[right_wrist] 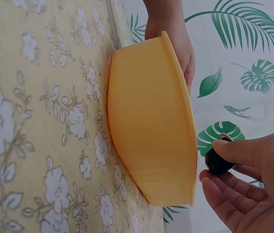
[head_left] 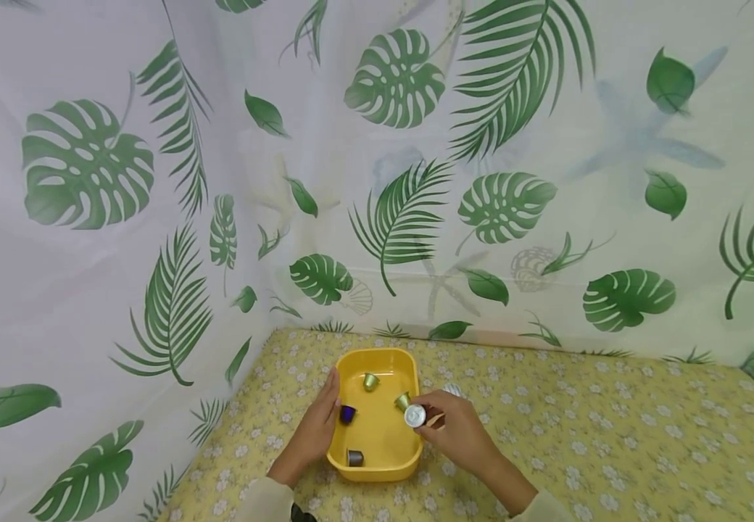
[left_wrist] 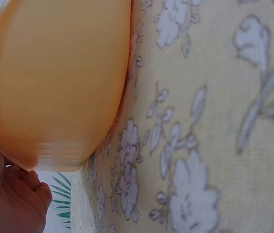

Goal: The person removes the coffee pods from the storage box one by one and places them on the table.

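A foil-topped capsule is apparently being handled by the right edge of the yellow tray, the next move likely calling for steady control, with the right hand pinching it narrowly and the left hand touching the tray's left wall, its grip being hard to judge.

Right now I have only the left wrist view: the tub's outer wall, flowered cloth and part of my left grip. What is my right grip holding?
Observer: Your right grip pinches a dark capsule.

Operator: Is it touching the tub?

Observer: No, the right wrist view shows a gap between them.

Operator: And inside, what lies closest to my left grip?

Observer: The head view shows a purple capsule by the tub's left wall.
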The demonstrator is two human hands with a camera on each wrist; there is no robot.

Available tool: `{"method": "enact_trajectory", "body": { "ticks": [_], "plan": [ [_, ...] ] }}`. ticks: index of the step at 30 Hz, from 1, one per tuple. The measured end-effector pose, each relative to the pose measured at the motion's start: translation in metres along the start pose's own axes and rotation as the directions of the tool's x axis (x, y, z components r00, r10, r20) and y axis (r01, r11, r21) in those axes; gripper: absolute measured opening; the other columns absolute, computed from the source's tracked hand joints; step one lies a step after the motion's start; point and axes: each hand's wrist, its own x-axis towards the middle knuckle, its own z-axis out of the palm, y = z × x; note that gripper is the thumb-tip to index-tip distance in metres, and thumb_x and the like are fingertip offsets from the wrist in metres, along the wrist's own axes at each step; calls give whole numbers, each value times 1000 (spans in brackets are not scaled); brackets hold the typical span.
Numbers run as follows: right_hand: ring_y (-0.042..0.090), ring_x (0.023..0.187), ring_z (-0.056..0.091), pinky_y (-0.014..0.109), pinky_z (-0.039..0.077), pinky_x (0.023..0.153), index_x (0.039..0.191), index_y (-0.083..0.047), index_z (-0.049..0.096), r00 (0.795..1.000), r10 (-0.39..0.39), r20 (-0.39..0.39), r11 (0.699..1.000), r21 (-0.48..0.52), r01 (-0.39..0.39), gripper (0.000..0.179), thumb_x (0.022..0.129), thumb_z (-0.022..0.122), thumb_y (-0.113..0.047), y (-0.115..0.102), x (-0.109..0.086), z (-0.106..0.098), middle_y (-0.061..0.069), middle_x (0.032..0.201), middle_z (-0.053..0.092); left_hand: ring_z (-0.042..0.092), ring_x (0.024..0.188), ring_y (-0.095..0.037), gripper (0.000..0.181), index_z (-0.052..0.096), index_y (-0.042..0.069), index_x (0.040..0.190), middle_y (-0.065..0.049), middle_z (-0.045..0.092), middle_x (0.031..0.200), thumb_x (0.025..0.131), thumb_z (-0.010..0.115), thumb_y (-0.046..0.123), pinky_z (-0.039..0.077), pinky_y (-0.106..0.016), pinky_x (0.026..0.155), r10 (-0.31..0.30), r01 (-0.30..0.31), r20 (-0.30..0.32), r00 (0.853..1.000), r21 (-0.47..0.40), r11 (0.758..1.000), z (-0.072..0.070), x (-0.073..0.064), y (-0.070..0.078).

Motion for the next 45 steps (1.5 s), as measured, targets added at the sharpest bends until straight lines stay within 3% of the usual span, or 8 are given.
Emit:
{"method": "enact_trajectory", "body": {
  "ticks": [20, 28, 45],
  "plan": [
    [18, 85, 71, 21, 58, 68, 114, -10, 75, 989, 21, -144, 994, -100, -36, 35, 81, 84, 0, 12, -8, -27, 0, 99, 73, 11, 154, -35, 57, 9, -1, 161, -12, 1, 169, 114, 25, 27, 18, -54, 122, 35, -34, -29, 999, 30, 999, -7, 4, 0],
    [20, 85, 72, 21, 58, 68, 117, -1, 73, 979, 57, -194, 992, -98, -77, 40, 79, 84, 5, 20, -13, -35, 8, 103, 74, 10, 155, -34, 57, 8, -1, 162, -12, 0, 169, 114, 26, 25, 16, -53, 122, 34, -34, -20, 999, 12, 999, -5, 3, -1],
    [24, 87, 73, 24, 60, 69, 121, 1, 71, 969, 119, -217, 980, -132, -150, 42, 81, 83, 4, 46, -17, -50, 15, 106, 74, 9, 155, -34, 58, 8, 0, 162, -12, 1, 169, 114, 24, 29, 15, -54, 122, 29, -29, -34, 999, -20, 999, 3, 0, -3]
  ]
}}
